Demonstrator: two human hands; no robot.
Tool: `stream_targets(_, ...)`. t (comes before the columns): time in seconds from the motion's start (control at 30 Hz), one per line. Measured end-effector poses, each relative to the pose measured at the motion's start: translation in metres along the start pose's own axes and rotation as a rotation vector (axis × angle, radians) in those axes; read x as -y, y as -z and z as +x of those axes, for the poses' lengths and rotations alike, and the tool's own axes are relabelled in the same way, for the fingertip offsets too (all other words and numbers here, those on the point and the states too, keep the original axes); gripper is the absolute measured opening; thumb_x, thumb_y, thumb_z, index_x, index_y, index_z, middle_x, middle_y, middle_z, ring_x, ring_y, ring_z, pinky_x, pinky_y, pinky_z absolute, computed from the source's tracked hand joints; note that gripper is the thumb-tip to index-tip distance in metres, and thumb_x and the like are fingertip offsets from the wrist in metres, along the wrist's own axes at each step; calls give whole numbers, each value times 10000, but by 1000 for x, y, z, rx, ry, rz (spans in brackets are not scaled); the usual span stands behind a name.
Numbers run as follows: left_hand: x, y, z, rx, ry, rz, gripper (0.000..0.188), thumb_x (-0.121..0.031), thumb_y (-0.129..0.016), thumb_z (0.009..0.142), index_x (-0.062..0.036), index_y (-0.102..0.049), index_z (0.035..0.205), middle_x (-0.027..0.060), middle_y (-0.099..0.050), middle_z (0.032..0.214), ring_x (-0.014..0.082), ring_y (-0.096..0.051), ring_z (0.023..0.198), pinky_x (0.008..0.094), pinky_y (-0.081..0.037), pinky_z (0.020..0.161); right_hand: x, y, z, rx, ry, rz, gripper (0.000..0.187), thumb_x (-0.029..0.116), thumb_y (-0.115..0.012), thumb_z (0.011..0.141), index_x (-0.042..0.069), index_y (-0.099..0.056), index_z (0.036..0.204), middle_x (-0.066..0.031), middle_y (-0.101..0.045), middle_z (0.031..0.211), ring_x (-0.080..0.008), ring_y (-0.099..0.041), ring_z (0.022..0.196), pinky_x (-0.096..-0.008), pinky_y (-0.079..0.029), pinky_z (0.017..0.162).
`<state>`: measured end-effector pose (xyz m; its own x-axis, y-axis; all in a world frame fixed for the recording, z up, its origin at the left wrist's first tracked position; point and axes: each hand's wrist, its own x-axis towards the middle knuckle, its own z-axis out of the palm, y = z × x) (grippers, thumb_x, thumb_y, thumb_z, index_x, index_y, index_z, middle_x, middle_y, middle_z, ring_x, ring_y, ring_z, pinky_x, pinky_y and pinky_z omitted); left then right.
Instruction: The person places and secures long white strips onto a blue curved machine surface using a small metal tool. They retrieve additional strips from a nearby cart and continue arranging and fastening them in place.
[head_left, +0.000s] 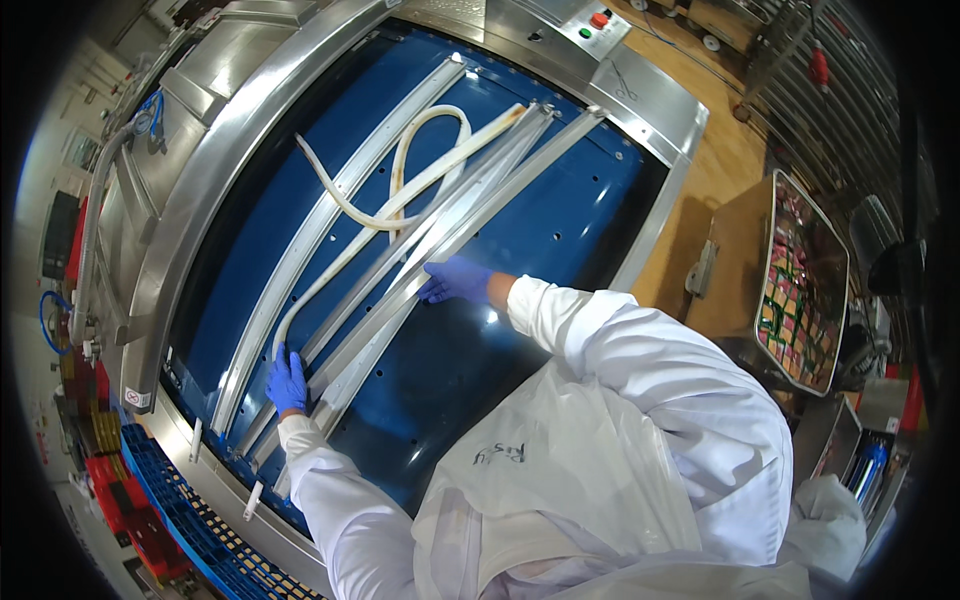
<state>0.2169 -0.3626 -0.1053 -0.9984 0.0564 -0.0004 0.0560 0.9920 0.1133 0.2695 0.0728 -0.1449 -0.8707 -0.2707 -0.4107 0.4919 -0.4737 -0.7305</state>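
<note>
My gloved left hand [287,382] has its fingers closed at the near end of a long off-white flexible strip [345,257], beside the metal bars. From there the strip runs up to the far side and loops back over the bars. My gloved right hand [455,282] grips the edge of a long silver metal bar [510,184] near its middle; part of its fingers is hidden behind the bar. More bars lie alongside, including a pale slotted rail [277,297] at the left. All rest on a dark blue flat surface [520,265] dotted with small holes.
A stainless steel frame [215,190] and raised lid border the blue surface on the left. At the far end sits a control panel [597,22] with red and green buttons. A metal bin [805,290] with colourful pieces stands at right; a blue plastic pallet [190,520] lies lower left.
</note>
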Motion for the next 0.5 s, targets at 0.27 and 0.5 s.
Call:
stream_targets(0.27,-57,34,-11,-288,-224,-40,580,-479,-590,927,-133,-479,1378,154,-578,1232,322,-553,1136,420,-442,968,17,-20,-79,-12,183,-193,546,404,-580,967,-96,-581,1185,-251,-681,1058,-297,-692,951,-366,-547,890)
stream_targets(0.5,-168,156,-153,488,-373,-994,788,-176,-815,736,-94,-446,1428,135,-600,1276,234,-582,1178,349,-484,941,155,-92,-166,-10,942,-209,390,358,-432,1035,9,-607,1016,-140,-678,916,-259,-674,893,-372,-556,802)
